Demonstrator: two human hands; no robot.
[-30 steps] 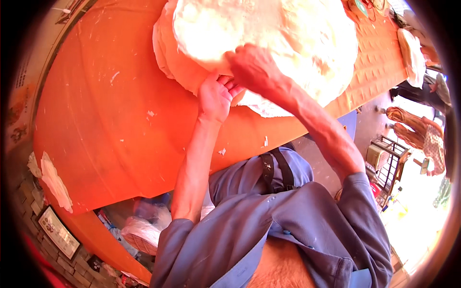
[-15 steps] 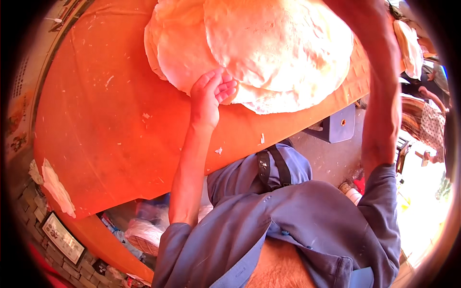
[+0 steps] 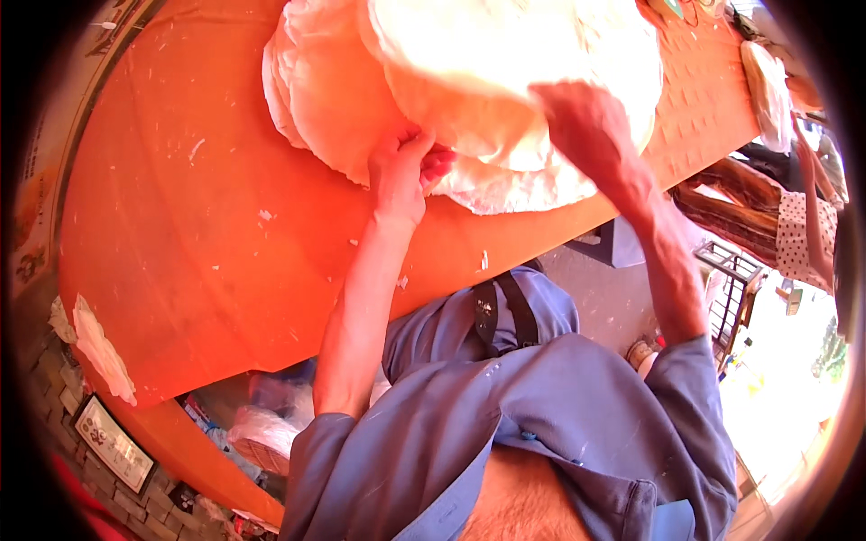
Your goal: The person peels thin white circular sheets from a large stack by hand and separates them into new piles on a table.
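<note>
Tabletop (image 3: 198, 252) in orange spreads left of and below the fingers of the left hand (image 3: 400, 176). On it, under the fingers of the right hand (image 3: 591, 126), lies a stack of thin round dough sheets (image 3: 334, 108), its far edge cut off, its middle bleached by glare. Below and right of the right fingers stands a black wire rack (image 3: 741, 302), contents indistinct; well below the left fingers, clear plastic wrapping (image 3: 257, 424) covers something brownish, unidentifiable. Half a second ago the right hand was out of frame; now it is back, blurred, fingers bunched, grip unclear. The left fingers remain at the near edge, curled narrow; I cannot tell whether they pinch dough. Pale scraps (image 3: 265, 215) lie left of them.
</note>
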